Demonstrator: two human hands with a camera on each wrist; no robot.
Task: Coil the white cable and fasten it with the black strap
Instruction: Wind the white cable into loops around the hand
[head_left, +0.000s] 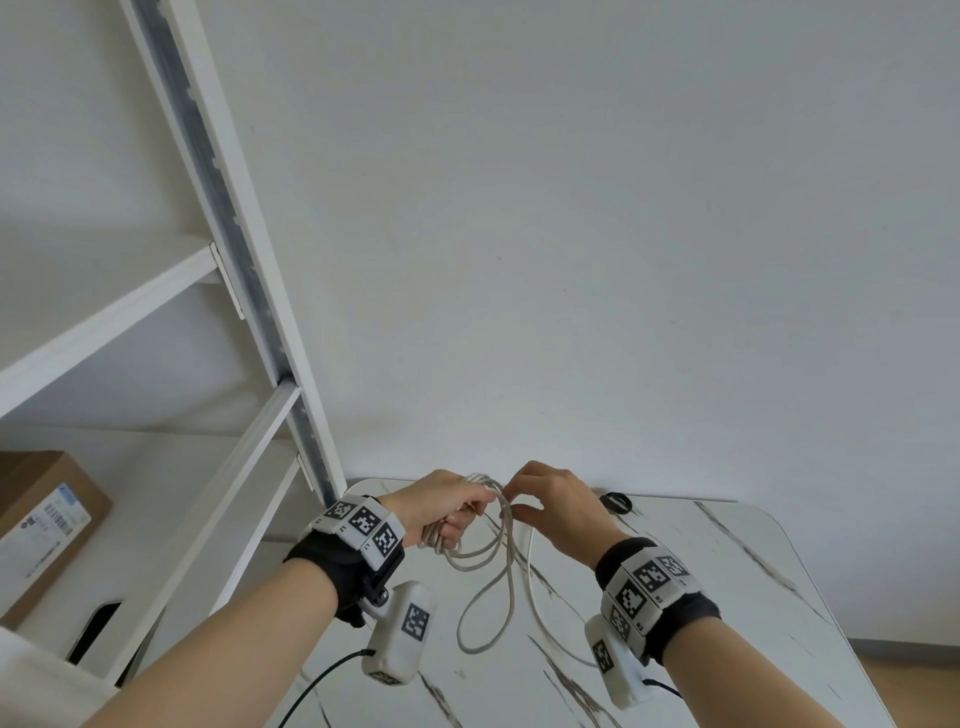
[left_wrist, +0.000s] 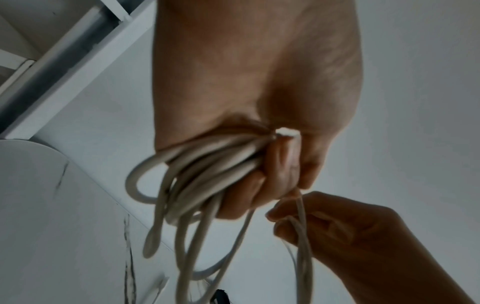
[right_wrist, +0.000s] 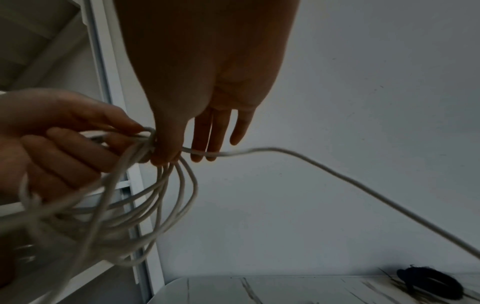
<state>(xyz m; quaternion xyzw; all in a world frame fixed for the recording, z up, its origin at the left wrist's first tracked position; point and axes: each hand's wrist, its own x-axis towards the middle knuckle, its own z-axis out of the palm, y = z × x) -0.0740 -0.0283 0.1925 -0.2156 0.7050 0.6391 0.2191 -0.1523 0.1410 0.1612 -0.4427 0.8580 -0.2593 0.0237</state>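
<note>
My left hand (head_left: 451, 512) is raised above the marble table and grips several loops of the white cable (head_left: 488, 582) in its fist; the loops (left_wrist: 197, 176) hang down from it. Right beside it, my right hand (head_left: 550, 506) pinches one strand of the cable (right_wrist: 233, 153) between thumb and fingers, with the other fingers straight. A loose length of cable (right_wrist: 363, 187) trails from that pinch down to the table. The black strap (head_left: 616, 502) lies curled on the table's far edge behind my right hand, also seen in the right wrist view as the strap (right_wrist: 431, 284).
The white marble-pattern table (head_left: 727, 597) has a rounded far corner against a plain white wall. A white metal shelf frame (head_left: 249, 291) stands at the left, with a cardboard box (head_left: 41, 525) on a lower shelf.
</note>
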